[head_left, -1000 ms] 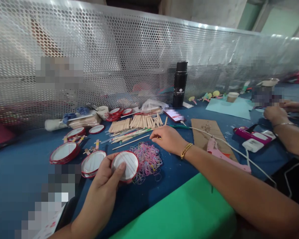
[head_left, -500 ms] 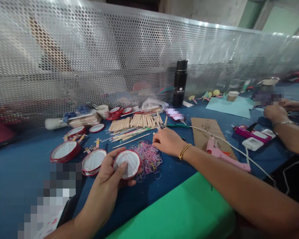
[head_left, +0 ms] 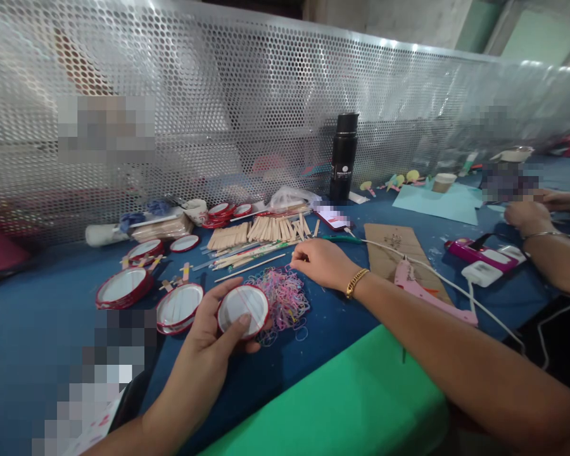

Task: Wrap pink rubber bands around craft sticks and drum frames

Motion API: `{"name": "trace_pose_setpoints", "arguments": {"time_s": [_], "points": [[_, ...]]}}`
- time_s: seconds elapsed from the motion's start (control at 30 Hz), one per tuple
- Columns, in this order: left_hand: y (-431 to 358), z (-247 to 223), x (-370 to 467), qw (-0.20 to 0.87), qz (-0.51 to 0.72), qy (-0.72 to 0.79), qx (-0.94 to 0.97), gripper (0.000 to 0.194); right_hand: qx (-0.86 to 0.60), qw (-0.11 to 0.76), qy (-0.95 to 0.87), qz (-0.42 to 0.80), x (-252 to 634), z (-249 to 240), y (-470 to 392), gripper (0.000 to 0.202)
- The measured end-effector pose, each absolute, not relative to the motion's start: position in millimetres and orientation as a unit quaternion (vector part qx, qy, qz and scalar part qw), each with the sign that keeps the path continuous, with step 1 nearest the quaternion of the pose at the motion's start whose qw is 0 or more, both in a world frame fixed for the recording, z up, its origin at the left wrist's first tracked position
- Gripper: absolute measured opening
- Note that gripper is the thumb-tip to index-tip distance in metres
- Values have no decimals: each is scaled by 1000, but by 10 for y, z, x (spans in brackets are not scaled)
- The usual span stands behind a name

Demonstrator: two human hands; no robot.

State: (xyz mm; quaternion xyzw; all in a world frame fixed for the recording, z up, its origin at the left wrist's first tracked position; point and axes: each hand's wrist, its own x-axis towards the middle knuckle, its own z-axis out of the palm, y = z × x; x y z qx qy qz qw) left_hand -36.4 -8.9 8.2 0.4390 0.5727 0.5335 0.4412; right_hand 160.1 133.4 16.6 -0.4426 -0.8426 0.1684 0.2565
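My left hand (head_left: 218,323) grips a round jar lid (head_left: 237,304) with a red rim and a white inner face; the thumb lies across it. Thin rubber bands look stretched over that face. Beside the lid, on the blue table, is a tangled pile of coloured rubber bands (head_left: 287,301). At the pile's upper right edge my right hand (head_left: 320,263) is closed in a pinch, with a bit of pink rubber band showing at its fingertips. More red-rimmed lids (head_left: 179,305) with bands across them lie left of my left hand.
Behind the pile lie wooden craft sticks (head_left: 270,229) and thin rods (head_left: 249,268). A black bottle (head_left: 344,158) stands by the perforated metal screen (head_left: 275,95). To the right are a pink glue gun (head_left: 432,297), cardboard (head_left: 384,244), a power strip (head_left: 479,256) and another person's hands (head_left: 527,215).
My right hand has drawn slightly down towards the pile's edge, and a bit of pink band now shows at its fingertips. My left hand still holds the lid, barely shifted.
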Motion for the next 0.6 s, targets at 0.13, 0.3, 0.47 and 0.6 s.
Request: {"name": "trace_pose_setpoints", "arguments": {"time_s": [0.13,0.3,0.47,0.6], "points": [[-89,69,-366,440,528,576,443,77,-428,286,-825,233,1573,174,1321,11],[-87,81,-364,445,521,577,445,77,-352,363,-797,330,1473,217,1165,8],[-99,73,-379,446,513,574,456,47,-282,396,-813,319,1350,282,870,7],[-118,62,-395,457,520,558,458,44,-268,405,-850,205,1288,270,714,9]]}}
